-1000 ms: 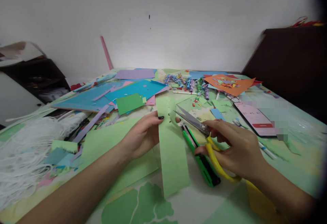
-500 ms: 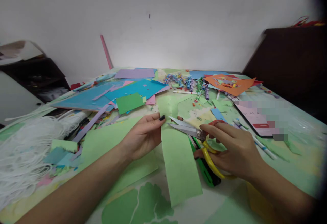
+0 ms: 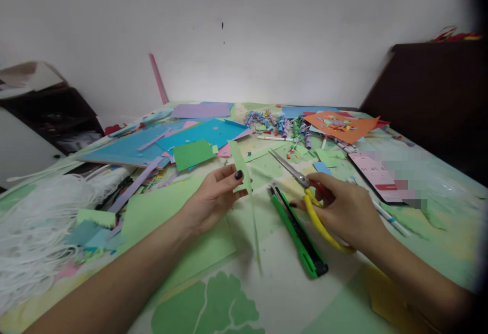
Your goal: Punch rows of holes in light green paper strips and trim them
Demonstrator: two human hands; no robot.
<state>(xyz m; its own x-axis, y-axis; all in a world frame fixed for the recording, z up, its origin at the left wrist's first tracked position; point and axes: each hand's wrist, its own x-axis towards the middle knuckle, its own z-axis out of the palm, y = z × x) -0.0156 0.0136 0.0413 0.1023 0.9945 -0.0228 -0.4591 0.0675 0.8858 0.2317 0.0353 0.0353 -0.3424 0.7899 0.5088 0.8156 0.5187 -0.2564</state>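
Note:
My left hand (image 3: 213,196) pinches a light green paper strip (image 3: 241,165) between thumb and fingers. The strip is turned nearly edge-on, its lower end hanging toward me. In my right hand (image 3: 343,212) are scissors (image 3: 292,165) with yellow and red handles. Their blades look closed, pointing up and left, apart from the paper. Below them a green utility knife (image 3: 299,235) lies on the patterned tablecloth. Under my left forearm rests a larger light green sheet (image 3: 152,217).
A tangle of white cord (image 3: 38,232) is at the left. Blue sheets (image 3: 202,135) and a dark green piece (image 3: 193,154) lie behind. A phone (image 3: 375,176) lies at right, near an orange sheet (image 3: 343,125) with scraps on it. Curled paper pieces (image 3: 282,123) are at the back.
The scissors have closed and moved away from the paper to the right. My left hand has turned the strip from facing me to nearly edge-on, uncovering more of the utility knife.

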